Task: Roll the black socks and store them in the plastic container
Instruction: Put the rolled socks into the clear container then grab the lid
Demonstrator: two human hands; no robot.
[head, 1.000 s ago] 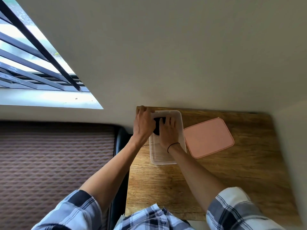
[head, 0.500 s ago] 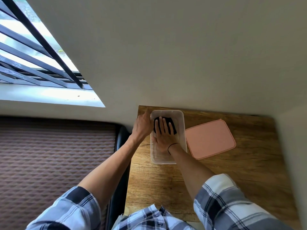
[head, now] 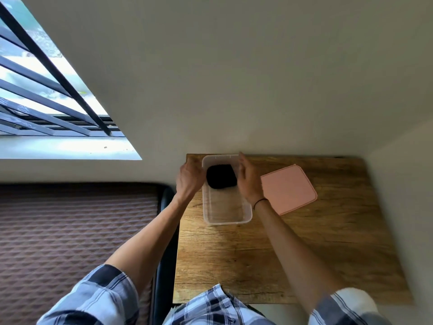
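Lying rolled at the upper end of the clear box (head: 226, 216) on the tabletop (head: 328, 242), the socks (head: 221, 176) are flanked by the left hand (head: 190, 178) and right hand (head: 249, 181), fingers loosely apart and empty, so the roll could be unfurled if it is left unpressed.

Both forearms stretched forward, bare below rolled plaid sleeves. Left hand (head: 190, 177) loosely curled, knuckles up. Right hand (head: 248, 181) raised edge-on, fingers relaxed, holding nothing; thin dark band at wrist.
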